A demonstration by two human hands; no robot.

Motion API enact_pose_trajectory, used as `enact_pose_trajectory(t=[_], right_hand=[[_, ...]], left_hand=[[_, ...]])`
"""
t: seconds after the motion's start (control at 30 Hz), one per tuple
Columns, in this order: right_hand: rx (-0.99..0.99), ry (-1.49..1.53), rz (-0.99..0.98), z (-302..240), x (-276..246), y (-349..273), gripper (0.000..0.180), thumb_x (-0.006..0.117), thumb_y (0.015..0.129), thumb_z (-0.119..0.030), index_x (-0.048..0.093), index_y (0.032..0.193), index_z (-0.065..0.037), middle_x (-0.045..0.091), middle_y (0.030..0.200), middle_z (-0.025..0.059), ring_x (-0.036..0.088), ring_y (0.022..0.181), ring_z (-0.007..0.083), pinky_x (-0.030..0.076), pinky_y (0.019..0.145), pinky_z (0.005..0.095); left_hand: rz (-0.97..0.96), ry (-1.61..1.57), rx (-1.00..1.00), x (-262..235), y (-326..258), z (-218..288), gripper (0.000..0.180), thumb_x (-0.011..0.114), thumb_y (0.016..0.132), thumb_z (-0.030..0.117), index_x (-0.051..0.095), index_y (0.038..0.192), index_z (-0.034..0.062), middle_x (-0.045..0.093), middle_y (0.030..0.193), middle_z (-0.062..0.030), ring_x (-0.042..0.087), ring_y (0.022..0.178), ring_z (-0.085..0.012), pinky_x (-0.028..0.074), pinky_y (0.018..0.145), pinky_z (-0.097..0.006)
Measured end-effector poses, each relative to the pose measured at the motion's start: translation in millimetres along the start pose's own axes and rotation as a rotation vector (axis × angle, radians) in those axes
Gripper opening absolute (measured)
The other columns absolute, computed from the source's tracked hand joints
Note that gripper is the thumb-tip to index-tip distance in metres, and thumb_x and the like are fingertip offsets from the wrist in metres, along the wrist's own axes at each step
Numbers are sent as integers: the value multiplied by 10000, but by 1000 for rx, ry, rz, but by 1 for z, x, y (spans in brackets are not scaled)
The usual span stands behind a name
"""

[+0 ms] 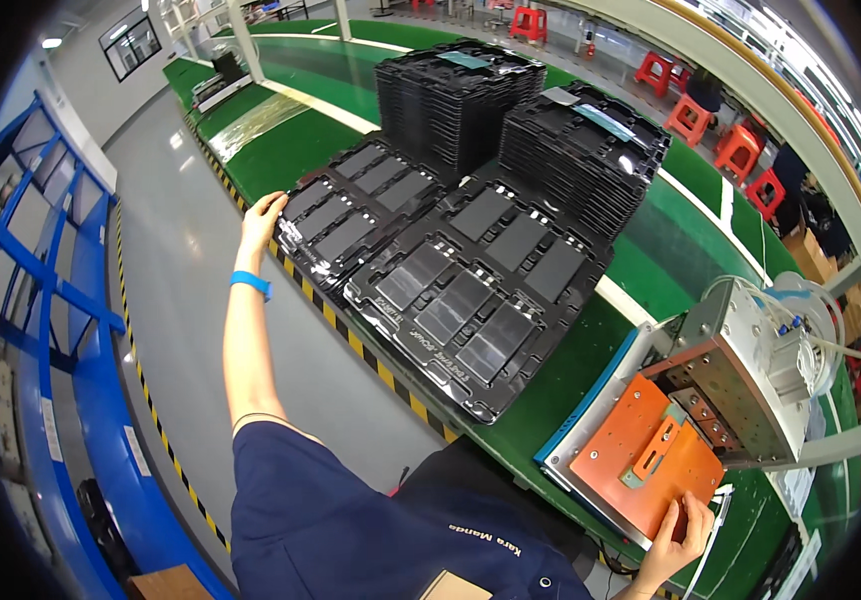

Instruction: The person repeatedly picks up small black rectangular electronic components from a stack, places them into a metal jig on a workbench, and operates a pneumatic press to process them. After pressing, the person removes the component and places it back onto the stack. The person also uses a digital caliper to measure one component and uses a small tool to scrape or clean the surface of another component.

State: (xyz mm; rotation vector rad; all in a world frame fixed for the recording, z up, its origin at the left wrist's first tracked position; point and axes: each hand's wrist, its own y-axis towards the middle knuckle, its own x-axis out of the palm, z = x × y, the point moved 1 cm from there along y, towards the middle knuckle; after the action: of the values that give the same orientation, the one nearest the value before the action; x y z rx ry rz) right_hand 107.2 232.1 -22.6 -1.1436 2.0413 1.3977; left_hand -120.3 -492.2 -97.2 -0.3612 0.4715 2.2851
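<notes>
Left hand (264, 216) at the left edge of the left black blister tray (312, 262) on the green bench (562, 412), right hand (685, 525) by the orange fixture plate (608, 458); grips unclear. Keeping the tray level looks wise!

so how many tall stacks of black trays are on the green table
2. The left stack stands behind the low tray by the left hand; the right stack stands just right of it. Others could be hidden behind them.
</notes>
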Motion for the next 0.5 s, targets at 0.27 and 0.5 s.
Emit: enact_pose_trajectory(t=[0.27, 0.5], right_hand=[[1, 7, -12, 1, 1, -1, 178, 629, 856, 31, 661, 1030, 50, 609, 949, 132, 592, 865, 237, 480, 790, 321], [-173, 70, 18, -17, -23, 37, 264, 718, 775, -20, 685, 1035, 14, 631, 924, 120, 583, 823, 268, 462, 734, 363]], left_hand=[[72, -146, -83, 5, -4, -7, 389, 703, 873, 345, 683, 1141, 63, 677, 1034, -43, 587, 960, -136, 457, 852, -275], [449, 418, 444, 16, 3, 40, 434, 698, 865, 362, 655, 1155, 42, 645, 1111, -180, 589, 1102, -302, 453, 968, -387]])
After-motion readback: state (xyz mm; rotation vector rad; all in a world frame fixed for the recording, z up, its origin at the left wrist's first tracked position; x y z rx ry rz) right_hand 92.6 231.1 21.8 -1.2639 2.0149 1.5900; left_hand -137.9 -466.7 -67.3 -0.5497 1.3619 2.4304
